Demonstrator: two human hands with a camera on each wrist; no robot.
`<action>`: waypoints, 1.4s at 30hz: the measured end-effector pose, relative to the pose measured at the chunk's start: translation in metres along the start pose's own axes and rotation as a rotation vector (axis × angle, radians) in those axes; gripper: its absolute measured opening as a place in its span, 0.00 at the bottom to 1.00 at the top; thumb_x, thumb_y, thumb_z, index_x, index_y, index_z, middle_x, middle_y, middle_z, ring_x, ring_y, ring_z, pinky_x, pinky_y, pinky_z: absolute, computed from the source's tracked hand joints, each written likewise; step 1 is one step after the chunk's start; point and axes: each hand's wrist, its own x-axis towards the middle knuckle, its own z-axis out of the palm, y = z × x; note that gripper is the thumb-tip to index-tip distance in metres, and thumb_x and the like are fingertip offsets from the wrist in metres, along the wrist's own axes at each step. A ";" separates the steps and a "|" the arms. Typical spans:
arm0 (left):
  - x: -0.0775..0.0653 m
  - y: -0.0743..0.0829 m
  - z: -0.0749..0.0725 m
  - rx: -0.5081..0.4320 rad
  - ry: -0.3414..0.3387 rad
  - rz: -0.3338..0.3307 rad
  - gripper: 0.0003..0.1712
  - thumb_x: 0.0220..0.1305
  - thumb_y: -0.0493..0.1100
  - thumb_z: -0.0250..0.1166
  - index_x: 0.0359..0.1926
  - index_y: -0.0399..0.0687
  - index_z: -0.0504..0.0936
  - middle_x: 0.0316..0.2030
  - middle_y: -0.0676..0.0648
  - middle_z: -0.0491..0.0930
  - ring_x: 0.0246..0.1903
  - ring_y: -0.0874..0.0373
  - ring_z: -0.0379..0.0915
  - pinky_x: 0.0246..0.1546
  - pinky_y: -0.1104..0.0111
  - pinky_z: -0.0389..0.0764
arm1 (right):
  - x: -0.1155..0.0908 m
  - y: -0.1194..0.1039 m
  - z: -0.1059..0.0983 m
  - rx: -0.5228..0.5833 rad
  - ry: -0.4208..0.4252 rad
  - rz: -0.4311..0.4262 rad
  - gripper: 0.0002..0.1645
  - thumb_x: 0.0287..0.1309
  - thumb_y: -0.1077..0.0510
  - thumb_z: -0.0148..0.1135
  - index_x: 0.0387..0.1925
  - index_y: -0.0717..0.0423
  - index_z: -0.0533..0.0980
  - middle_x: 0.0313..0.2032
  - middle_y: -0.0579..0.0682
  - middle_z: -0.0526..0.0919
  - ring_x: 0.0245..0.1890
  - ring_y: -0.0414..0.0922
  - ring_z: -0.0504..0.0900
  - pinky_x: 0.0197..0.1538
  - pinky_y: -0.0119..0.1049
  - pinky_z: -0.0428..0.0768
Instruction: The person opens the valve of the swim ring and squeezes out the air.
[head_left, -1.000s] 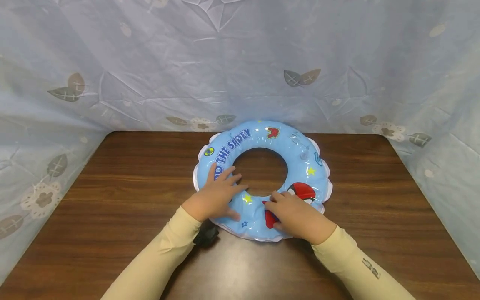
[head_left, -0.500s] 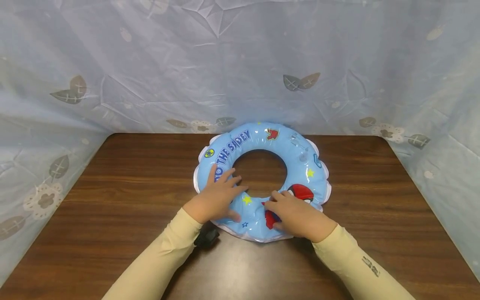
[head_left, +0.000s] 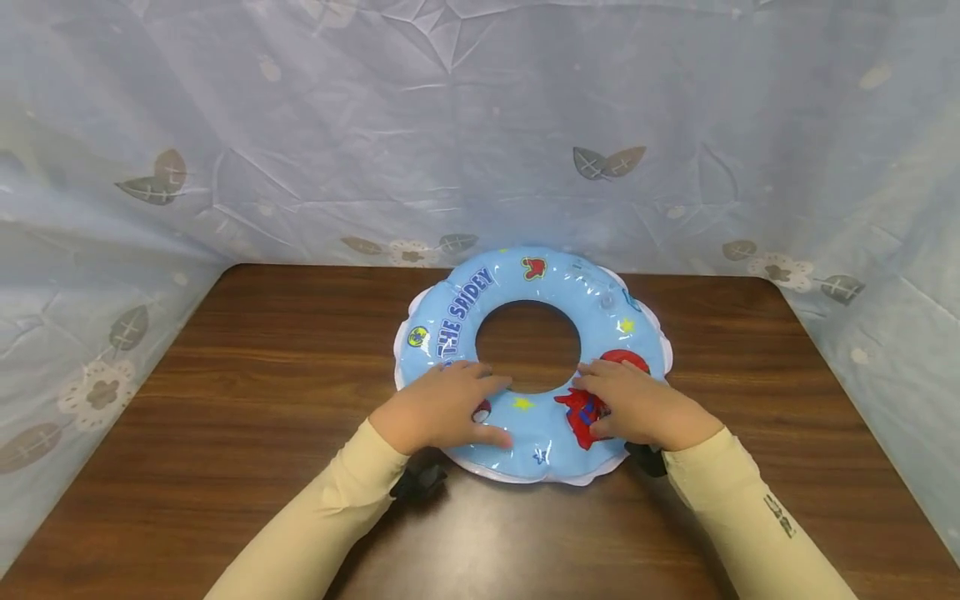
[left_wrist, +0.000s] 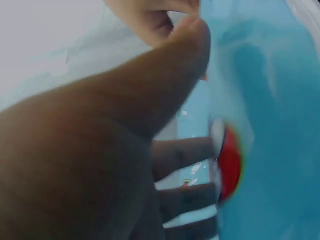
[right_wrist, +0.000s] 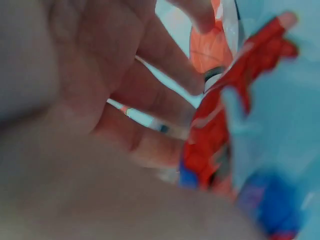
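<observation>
A light blue inflatable swim ring (head_left: 540,271) with a scalloped white edge lies flat on the table, printed with lettering, yellow stars and a red-and-blue cartoon figure. My left hand (head_left: 442,408) rests on its near left part, fingers extended toward the hole. On the near right part lies my right hand (head_left: 637,404), partly covering the figure. In the left wrist view, the left fingers (left_wrist: 185,155) spread against the blue plastic (left_wrist: 275,125) beside a red print. The right wrist view has the right fingers (right_wrist: 160,100) relaxed and spaced apart over the printed figure (right_wrist: 215,125).
Under the ring is a brown wood-grain table (head_left: 285,350). A pale grey-blue curtain (head_left: 510,108) with leaf and flower prints hangs behind and along both sides. Black wrist devices (head_left: 417,482) show beneath the cream sleeves (head_left: 322,508).
The ring has turned counterclockwise, its near side shifting right. My right hand has moved right and slightly away from me; my left hand has shifted slightly, its fingers now closer together.
</observation>
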 end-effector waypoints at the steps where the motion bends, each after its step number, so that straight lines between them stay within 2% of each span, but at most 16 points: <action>1: 0.000 0.000 -0.001 -0.012 0.020 0.018 0.49 0.58 0.73 0.69 0.75 0.56 0.72 0.71 0.45 0.72 0.72 0.46 0.64 0.72 0.46 0.66 | -0.001 0.001 -0.002 -0.007 0.001 0.009 0.46 0.46 0.54 0.84 0.68 0.55 0.75 0.69 0.61 0.73 0.70 0.63 0.67 0.51 0.57 0.85; 4: 0.002 -0.004 -0.004 0.000 0.081 0.070 0.51 0.57 0.74 0.69 0.76 0.56 0.70 0.74 0.45 0.69 0.75 0.46 0.60 0.75 0.47 0.59 | -0.005 -0.002 -0.006 -0.036 0.039 -0.022 0.42 0.53 0.49 0.80 0.69 0.55 0.75 0.71 0.62 0.71 0.71 0.64 0.67 0.54 0.59 0.83; 7: 0.005 -0.008 -0.002 0.031 0.107 0.100 0.53 0.57 0.77 0.66 0.77 0.57 0.68 0.77 0.44 0.63 0.79 0.45 0.49 0.77 0.41 0.44 | -0.007 -0.015 -0.005 -0.038 0.071 -0.128 0.38 0.62 0.44 0.72 0.69 0.54 0.75 0.72 0.61 0.71 0.73 0.64 0.67 0.63 0.61 0.76; 10: 0.007 -0.009 0.003 0.035 0.065 0.100 0.54 0.58 0.78 0.65 0.78 0.58 0.66 0.79 0.43 0.58 0.81 0.44 0.42 0.76 0.37 0.35 | -0.005 -0.029 0.001 -0.016 0.033 -0.227 0.37 0.66 0.41 0.68 0.71 0.52 0.74 0.74 0.59 0.69 0.74 0.63 0.66 0.69 0.60 0.70; 12: 0.008 -0.008 0.007 0.034 0.016 0.086 0.55 0.58 0.79 0.63 0.80 0.60 0.63 0.80 0.43 0.56 0.81 0.44 0.40 0.75 0.36 0.33 | -0.005 -0.035 0.006 -0.010 -0.001 -0.261 0.37 0.66 0.43 0.69 0.71 0.52 0.74 0.74 0.58 0.70 0.74 0.61 0.66 0.69 0.59 0.71; 16: 0.009 -0.005 0.013 0.048 -0.059 0.042 0.56 0.58 0.80 0.62 0.81 0.62 0.60 0.80 0.43 0.54 0.81 0.44 0.40 0.75 0.35 0.31 | -0.003 -0.039 0.011 -0.018 -0.021 -0.258 0.39 0.62 0.45 0.73 0.71 0.52 0.74 0.72 0.57 0.72 0.72 0.60 0.69 0.68 0.56 0.73; 20: 0.011 0.000 0.019 0.090 -0.087 0.011 0.56 0.59 0.78 0.63 0.81 0.62 0.59 0.81 0.43 0.53 0.81 0.43 0.38 0.73 0.33 0.29 | -0.001 -0.041 0.014 -0.028 -0.013 -0.241 0.39 0.59 0.46 0.76 0.69 0.52 0.76 0.71 0.57 0.73 0.72 0.59 0.71 0.67 0.55 0.75; 26: 0.011 0.008 0.023 0.168 -0.074 0.000 0.57 0.58 0.78 0.65 0.82 0.63 0.57 0.81 0.43 0.53 0.81 0.41 0.37 0.73 0.32 0.28 | -0.001 -0.052 0.018 -0.068 -0.027 -0.175 0.37 0.57 0.48 0.78 0.67 0.51 0.78 0.71 0.58 0.73 0.72 0.63 0.69 0.65 0.58 0.75; 31: 0.011 0.011 0.025 0.178 -0.064 -0.010 0.58 0.57 0.78 0.66 0.82 0.64 0.57 0.81 0.44 0.52 0.81 0.41 0.37 0.73 0.32 0.28 | -0.002 -0.056 0.020 -0.104 -0.023 -0.154 0.37 0.56 0.49 0.78 0.67 0.51 0.78 0.71 0.58 0.74 0.71 0.64 0.70 0.65 0.59 0.75; 39: 0.013 0.008 0.026 0.163 -0.079 -0.005 0.58 0.57 0.78 0.65 0.82 0.64 0.56 0.81 0.43 0.52 0.81 0.41 0.37 0.73 0.32 0.28 | -0.002 -0.052 0.019 -0.087 -0.026 -0.194 0.38 0.57 0.48 0.77 0.68 0.52 0.78 0.71 0.59 0.73 0.70 0.65 0.71 0.64 0.59 0.76; 42: 0.012 0.006 0.023 0.129 -0.075 0.000 0.58 0.57 0.78 0.66 0.81 0.62 0.58 0.81 0.43 0.53 0.81 0.42 0.39 0.73 0.32 0.30 | -0.002 -0.048 0.017 -0.080 -0.021 -0.216 0.39 0.58 0.47 0.77 0.69 0.52 0.77 0.71 0.58 0.73 0.71 0.63 0.71 0.64 0.58 0.76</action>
